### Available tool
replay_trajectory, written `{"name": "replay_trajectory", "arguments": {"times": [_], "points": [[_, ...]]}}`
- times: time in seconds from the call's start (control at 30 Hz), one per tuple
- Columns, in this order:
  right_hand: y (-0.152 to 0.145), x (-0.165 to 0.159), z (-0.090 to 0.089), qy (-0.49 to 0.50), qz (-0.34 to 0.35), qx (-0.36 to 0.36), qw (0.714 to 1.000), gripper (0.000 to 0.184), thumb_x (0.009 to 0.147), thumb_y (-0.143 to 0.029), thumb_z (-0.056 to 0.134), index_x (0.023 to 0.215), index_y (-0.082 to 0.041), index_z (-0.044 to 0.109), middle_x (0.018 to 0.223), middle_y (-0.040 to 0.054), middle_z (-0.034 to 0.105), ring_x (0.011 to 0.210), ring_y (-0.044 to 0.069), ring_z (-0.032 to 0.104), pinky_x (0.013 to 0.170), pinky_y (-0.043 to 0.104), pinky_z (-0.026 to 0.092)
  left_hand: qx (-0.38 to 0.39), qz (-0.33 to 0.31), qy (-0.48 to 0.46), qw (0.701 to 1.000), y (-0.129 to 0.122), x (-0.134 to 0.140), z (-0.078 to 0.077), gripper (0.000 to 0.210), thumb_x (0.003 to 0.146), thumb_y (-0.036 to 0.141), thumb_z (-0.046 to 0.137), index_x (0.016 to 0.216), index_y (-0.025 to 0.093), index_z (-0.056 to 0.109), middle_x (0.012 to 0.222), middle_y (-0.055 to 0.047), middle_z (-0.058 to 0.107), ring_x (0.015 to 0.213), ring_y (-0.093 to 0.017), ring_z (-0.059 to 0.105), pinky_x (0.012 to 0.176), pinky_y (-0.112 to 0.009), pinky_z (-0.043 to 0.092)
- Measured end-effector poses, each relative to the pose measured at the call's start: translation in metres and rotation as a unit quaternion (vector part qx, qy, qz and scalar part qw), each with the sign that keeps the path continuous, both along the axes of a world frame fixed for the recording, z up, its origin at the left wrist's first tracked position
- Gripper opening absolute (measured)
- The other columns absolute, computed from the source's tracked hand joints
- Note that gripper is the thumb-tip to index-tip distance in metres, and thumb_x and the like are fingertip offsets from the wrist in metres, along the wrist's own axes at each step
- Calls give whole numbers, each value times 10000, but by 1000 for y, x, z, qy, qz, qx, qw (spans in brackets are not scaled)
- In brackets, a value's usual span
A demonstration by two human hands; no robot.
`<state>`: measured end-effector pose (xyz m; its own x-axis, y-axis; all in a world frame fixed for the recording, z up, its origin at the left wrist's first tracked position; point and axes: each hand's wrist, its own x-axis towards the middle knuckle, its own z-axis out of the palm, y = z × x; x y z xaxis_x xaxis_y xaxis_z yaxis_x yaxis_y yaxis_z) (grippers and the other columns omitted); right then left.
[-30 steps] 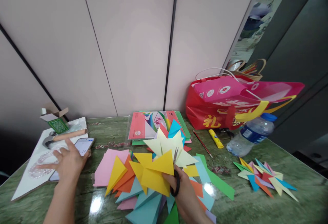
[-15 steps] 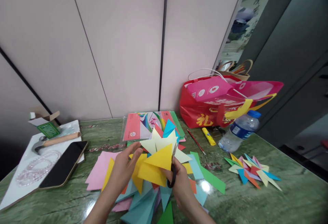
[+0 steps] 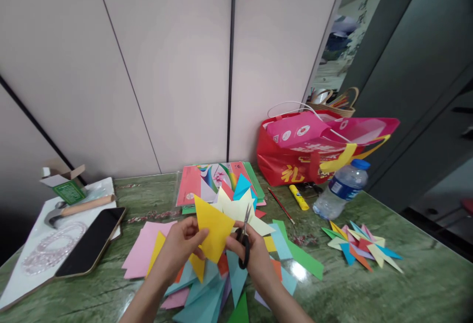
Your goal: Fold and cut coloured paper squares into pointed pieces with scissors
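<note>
Between my two hands is a folded piece of yellow paper [image 3: 212,227], raised above a heap of coloured paper. My left hand [image 3: 181,244] pinches its left edge between thumb and fingers. In my right hand [image 3: 254,249] is a pair of scissors [image 3: 244,244] with black handles, blades pointing up and away. The right fingertips also touch the paper's right corner. Behind the yellow piece lies a cream paper star shape [image 3: 240,207] with blue and red points. Blue paper sheets [image 3: 203,293] and pink sheets [image 3: 144,251] spread below and to the left.
A finished-looking multicoloured paper star [image 3: 364,244] lies right. Behind stand a water bottle [image 3: 342,190], a glue stick [image 3: 298,197], a red pencil [image 3: 281,205], a red bag [image 3: 288,158] and paper packs [image 3: 190,185]. Left are a phone [image 3: 92,241], a hammer [image 3: 84,207] and a small box [image 3: 68,190].
My left hand has gone from open beside the paper to pinching it. The yellow piece has turned upright and moved left. The scissors have come away from its edge.
</note>
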<state>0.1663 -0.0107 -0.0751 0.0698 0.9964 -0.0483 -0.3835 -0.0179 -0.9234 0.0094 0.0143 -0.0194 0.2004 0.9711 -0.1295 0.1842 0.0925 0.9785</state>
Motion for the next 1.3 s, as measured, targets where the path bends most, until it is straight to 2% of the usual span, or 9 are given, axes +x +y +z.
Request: {"name": "replay_trajectory", "arguments": {"times": [0.1,0.23,0.3,0.4,0.5,0.67,0.93,1.07,1.3], "points": [[-1,-1,1,-10,-20,-1,1000,437,579,-406,778,867,-155,568,626,-27,563,570,127,538,566,246,444,21,23,-4,1000,-5,6,-2,370,666,404,663,917,149,568,585,14,630,427,-140,547,391,-236,440],[-1,0,5,-17,-41,-1,999,430,591,-417,765,867,-151,571,600,-38,538,534,115,513,528,233,427,104,62,-27,992,-13,13,-1,711,771,347,595,1380,257,239,1022,-61,666,632,-142,637,612,-280,518],[0,1,7,-21,-41,4,999,428,557,-410,785,831,-154,578,575,-44,531,520,116,508,512,232,426,115,38,-19,992,-15,14,2,645,752,339,613,1348,244,385,991,-71,689,645,-161,644,609,-285,519],[0,1,11,-24,-31,17,999,425,509,-406,811,774,-164,582,543,-50,527,496,117,502,487,233,426,99,10,17,995,-17,15,9,323,660,320,674,949,187,733,713,-61,728,576,-191,624,516,-273,493],[-2,1,17,-24,-16,33,999,446,545,-429,792,841,-171,580,576,-37,562,526,125,532,518,244,443,102,36,16,994,-17,13,19,193,637,299,673,759,189,774,682,-55,733,566,-186,605,526,-275,487],[-10,-3,30,-30,39,59,997,455,610,-444,753,924,-165,580,592,-25,591,571,144,575,592,281,458,126,122,-25,984,-16,3,34,307,684,337,665,945,195,743,792,-41,723,645,-168,590,598,-267,492],[-22,-27,51,-37,222,44,973,454,506,-423,813,781,-177,548,574,-56,555,528,101,516,527,220,398,174,303,-203,915,-15,-2,34,428,675,319,708,1067,149,676,551,66,504,498,-59,406,485,-166,378],[-21,-35,48,-44,277,34,959,483,456,-441,825,797,-160,629,586,-46,565,527,90,498,534,213,395,177,317,-242,900,-13,1,29,448,668,339,711,1073,151,672,575,64,501,507,-51,409,501,-164,386],[-12,-26,17,-13,262,-5,965,497,441,-355,859,824,-161,609,683,-10,625,623,121,550,586,227,402,112,276,-238,924,-13,10,13,514,615,307,761,1107,200,660,670,35,590,586,-74,510,565,-170,451]]}}
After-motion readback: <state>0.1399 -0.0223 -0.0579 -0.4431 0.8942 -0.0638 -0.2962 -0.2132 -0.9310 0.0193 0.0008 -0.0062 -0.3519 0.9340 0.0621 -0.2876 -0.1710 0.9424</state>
